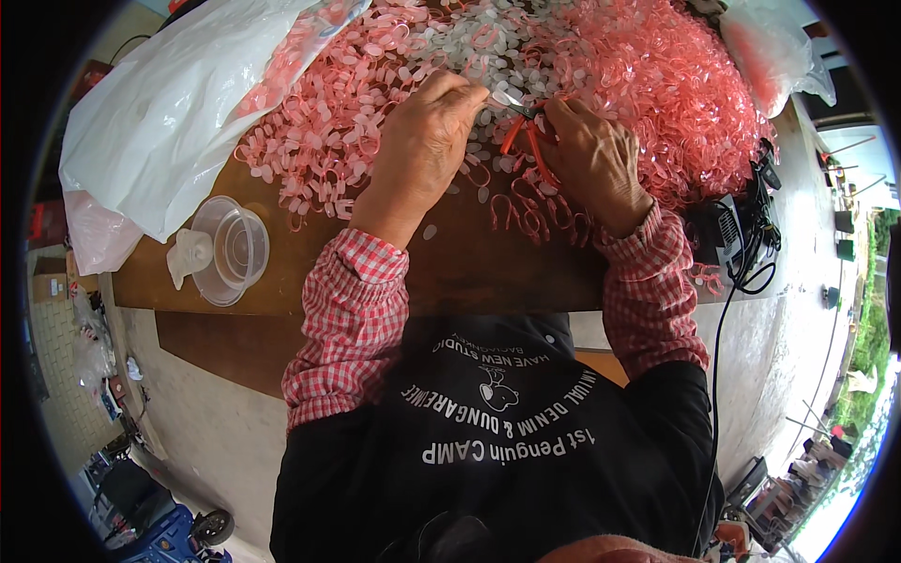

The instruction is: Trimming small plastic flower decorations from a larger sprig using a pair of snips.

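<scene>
My left hand (pixel 427 131) is closed in a pinch over the table's heap, with a small whitish translucent plastic piece (pixel 505 98) at its fingertips. My right hand (pixel 596 155) is wrapped round a pair of red-handled nippers (pixel 532 143). Their dark jaws point left and meet the small piece, or come very close to it. Whether they are closed on it I cannot tell. Below the nippers lie several loose pink plastic loops (pixel 530 214). Beyond my hands are loose whitish oval pieces (pixel 465 47), between pink looped pieces (pixel 347 103) on the left and a taller pink pile (pixel 648 84) on the right.
On the brown table (pixel 450 272), a large white plastic bag (pixel 178 103) covers the far left. A clear round tub (pixel 239 249) stands by a crumpled white wad (pixel 190 255). At right are a black cable (pixel 751 244) and, farther back, a clear bag of pink pieces (pixel 771 61).
</scene>
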Motion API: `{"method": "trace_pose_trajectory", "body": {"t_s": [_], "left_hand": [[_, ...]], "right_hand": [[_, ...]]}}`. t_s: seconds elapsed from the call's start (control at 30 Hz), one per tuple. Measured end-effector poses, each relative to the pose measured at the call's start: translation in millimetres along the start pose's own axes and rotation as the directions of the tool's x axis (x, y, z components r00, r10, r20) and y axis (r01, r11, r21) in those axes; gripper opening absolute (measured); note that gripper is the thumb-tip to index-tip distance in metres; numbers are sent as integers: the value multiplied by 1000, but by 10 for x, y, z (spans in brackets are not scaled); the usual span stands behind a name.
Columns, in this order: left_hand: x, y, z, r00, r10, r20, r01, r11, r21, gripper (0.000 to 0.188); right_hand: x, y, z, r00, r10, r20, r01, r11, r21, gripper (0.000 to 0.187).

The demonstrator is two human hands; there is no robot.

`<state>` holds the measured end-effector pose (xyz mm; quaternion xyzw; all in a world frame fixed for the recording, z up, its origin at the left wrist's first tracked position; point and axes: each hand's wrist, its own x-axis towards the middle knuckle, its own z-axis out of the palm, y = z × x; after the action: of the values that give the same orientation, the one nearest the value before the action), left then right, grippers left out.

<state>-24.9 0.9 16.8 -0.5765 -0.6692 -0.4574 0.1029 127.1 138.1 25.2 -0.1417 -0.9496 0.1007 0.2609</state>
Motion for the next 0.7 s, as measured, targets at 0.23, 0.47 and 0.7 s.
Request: {"method": "trace_pose_trajectory", "body": {"t_s": [0.23, 0.47, 0.7], "left_hand": [[7, 23, -27, 993, -117, 21, 117, 993, -28, 13], [-47, 143, 165, 967, -252, 33, 251, 924, -287, 7], [-48, 194, 184, 971, -221, 91, 235, 950, -203, 9]], "right_hand": [[-3, 56, -20, 984, 45, 174, -38, 998, -44, 26], [57, 46, -2, 955, 248, 162, -296, 787, 542, 22], [33, 130, 88, 986, 136, 98, -166, 875, 455, 21]]}}
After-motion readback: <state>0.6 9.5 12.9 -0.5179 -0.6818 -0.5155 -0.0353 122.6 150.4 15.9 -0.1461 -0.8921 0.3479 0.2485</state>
